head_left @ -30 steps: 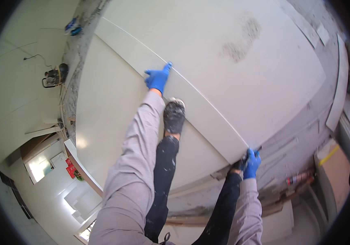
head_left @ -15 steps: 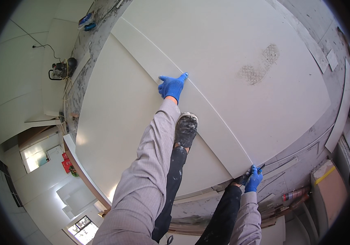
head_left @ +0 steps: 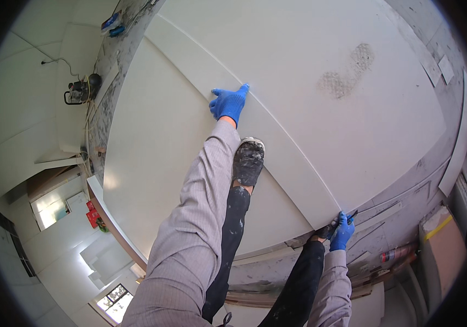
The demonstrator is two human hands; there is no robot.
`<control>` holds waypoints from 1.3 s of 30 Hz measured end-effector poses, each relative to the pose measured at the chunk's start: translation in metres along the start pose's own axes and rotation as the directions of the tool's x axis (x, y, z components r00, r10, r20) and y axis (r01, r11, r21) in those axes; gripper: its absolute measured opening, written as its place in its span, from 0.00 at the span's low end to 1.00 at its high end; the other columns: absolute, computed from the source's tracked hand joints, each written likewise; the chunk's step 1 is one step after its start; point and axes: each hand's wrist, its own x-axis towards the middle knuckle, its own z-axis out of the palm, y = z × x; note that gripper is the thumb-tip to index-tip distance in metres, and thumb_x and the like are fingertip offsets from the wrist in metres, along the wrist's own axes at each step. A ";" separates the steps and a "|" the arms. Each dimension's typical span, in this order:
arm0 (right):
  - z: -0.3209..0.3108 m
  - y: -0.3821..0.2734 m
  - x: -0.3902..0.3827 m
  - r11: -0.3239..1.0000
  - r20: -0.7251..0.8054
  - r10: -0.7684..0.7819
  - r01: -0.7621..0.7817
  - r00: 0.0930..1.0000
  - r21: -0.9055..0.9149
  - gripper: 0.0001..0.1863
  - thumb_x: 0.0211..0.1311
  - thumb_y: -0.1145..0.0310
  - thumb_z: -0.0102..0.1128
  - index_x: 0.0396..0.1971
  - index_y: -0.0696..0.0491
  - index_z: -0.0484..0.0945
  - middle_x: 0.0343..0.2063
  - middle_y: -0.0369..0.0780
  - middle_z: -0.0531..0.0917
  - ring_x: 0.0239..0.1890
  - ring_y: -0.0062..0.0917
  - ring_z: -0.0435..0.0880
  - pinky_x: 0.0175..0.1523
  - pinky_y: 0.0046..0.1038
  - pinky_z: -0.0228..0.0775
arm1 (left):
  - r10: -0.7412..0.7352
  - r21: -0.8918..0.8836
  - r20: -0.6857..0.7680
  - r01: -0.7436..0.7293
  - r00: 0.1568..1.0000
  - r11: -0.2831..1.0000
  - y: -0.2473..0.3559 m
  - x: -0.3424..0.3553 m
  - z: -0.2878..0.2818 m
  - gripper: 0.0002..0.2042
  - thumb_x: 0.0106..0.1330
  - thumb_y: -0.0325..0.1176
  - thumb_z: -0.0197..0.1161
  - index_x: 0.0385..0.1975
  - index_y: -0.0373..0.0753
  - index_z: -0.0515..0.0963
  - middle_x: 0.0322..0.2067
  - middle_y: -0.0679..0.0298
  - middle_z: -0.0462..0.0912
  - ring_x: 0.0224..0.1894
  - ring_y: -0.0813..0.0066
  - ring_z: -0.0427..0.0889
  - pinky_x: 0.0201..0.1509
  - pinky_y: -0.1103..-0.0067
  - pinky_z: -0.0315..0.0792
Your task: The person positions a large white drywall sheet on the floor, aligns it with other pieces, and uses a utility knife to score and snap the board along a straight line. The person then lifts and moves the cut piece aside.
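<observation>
My left hand (head_left: pixel 229 101) in a blue glove presses on a long white strip (head_left: pixel 282 163) lying over a large white board (head_left: pixel 162 158), its fingers apart and a fingertip at a thin pale line (head_left: pixel 288 135) running along the board. My shoe (head_left: pixel 249 159), black and spattered, rests on the strip just below that hand. My right hand (head_left: pixel 343 229), also blue-gloved, is closed on a small dark tool (head_left: pixel 351 217) at the lower right end of the line, beside my other shoe. A dusty footprint (head_left: pixel 348 73) marks the upper white surface (head_left: pixel 391 125).
A compressor (head_left: pixel 83 89) with hoses sits at the left, a blue object (head_left: pixel 114 26) at the top left. Red items (head_left: pixel 93 215) lie at the lower left. Board offcuts (head_left: pixel 445 70), a red cylinder (head_left: pixel 396 253) and a tan board (head_left: pixel 435 250) are at the right.
The whole view has shifted, moving the scene rightward and down, then slightly up. Both hands and shoes hold about the same places on the boards.
</observation>
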 end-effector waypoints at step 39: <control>-0.012 -0.017 -0.013 0.999 -0.164 0.025 -0.021 0.986 0.026 0.17 0.58 0.74 0.71 0.47 0.58 0.79 0.27 0.34 0.82 0.21 0.16 0.76 0.28 0.20 0.70 | -0.018 -0.079 0.339 0.047 0.941 0.996 -0.009 0.069 0.021 0.61 0.43 0.70 0.77 0.70 0.31 0.57 0.63 0.49 0.70 0.62 0.50 0.72 0.58 0.42 0.68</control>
